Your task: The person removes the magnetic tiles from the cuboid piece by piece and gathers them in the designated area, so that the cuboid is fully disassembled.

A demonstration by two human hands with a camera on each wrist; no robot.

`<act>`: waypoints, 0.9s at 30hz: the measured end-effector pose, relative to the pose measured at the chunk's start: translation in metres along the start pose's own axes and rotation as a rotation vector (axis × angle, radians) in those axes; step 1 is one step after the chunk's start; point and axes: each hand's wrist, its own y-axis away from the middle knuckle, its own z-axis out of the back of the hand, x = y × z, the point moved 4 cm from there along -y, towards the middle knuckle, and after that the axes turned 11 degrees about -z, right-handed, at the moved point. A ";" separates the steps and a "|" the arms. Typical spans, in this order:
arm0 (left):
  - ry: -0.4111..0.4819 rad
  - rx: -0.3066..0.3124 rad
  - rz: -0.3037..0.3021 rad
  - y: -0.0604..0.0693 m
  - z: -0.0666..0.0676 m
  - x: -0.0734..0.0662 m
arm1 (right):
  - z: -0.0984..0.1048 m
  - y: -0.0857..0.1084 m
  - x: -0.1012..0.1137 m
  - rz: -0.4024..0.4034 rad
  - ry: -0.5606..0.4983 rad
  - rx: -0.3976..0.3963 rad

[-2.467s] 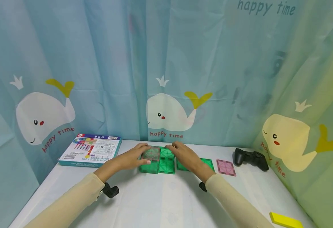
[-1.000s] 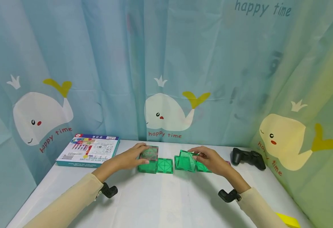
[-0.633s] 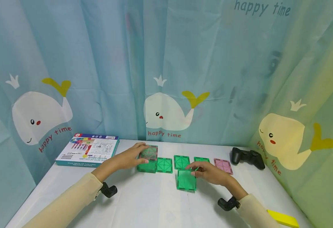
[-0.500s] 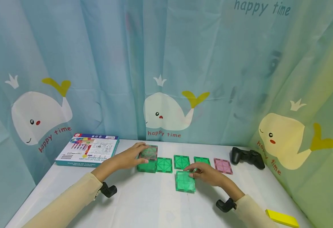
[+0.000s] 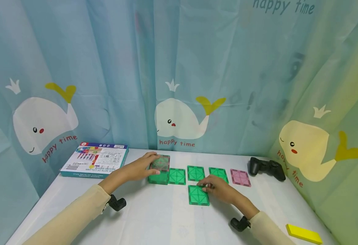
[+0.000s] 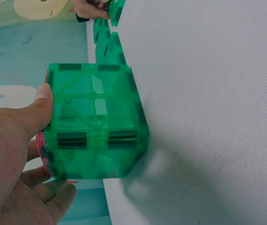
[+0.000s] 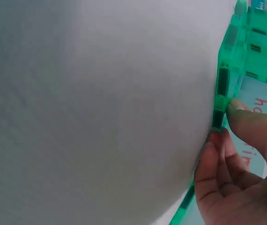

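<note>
Gripping a pink-topped green box with the left hand; pinching a green tile with the right hand, with a pink tile beyond that hand.

Blue whale-print curtain, yellow-green at right, red "happy time" lettering, white table
</note>
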 end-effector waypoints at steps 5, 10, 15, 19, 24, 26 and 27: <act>-0.002 0.001 0.001 0.000 0.000 0.001 | 0.001 -0.001 0.004 -0.009 0.038 0.006; -0.010 0.002 -0.002 0.000 0.000 0.003 | 0.007 -0.009 0.014 0.012 0.113 -0.013; -0.014 0.007 0.000 0.000 0.000 0.004 | 0.010 -0.028 0.028 -0.032 0.132 -0.007; -0.006 0.008 0.012 0.000 0.000 0.006 | 0.003 -0.047 0.041 -0.073 0.154 0.011; -0.005 0.017 0.018 -0.001 -0.001 0.006 | -0.011 -0.068 0.054 -0.154 0.262 0.061; -0.008 0.018 0.019 -0.002 -0.001 0.005 | -0.015 -0.075 0.058 -0.198 0.307 0.083; -0.007 0.015 0.020 -0.002 0.000 0.004 | -0.017 -0.078 0.060 -0.218 0.329 0.093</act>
